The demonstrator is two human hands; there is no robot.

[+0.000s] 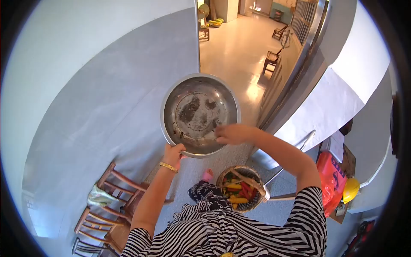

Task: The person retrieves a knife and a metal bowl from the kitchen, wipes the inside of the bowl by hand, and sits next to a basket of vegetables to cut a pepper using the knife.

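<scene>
A round stainless steel basin (199, 141) is held up in front of me, its inside facing me. Dark wet-looking residue and small brown scraps cling to its bottom and lower side. My left hand (174, 155) grips the near left rim, with a yellow bracelet on the wrist. Over the basin's lower right part, my right hand (233, 133) has its fingers curled inward; whether anything is between them is hidden. Below, on the floor by my foot, stands a woven basket (221, 175) with a handle, holding red and yellow peppers (242, 192).
Wooden chairs (113, 222) line the left wall, one with a pale cloth (99, 196) on it. A long handle (274, 176) leans to the right, near a red plastic bag (327, 182) and a yellow hard object (351, 189). Ahead, a doorway opens onto a tiled floor (231, 47).
</scene>
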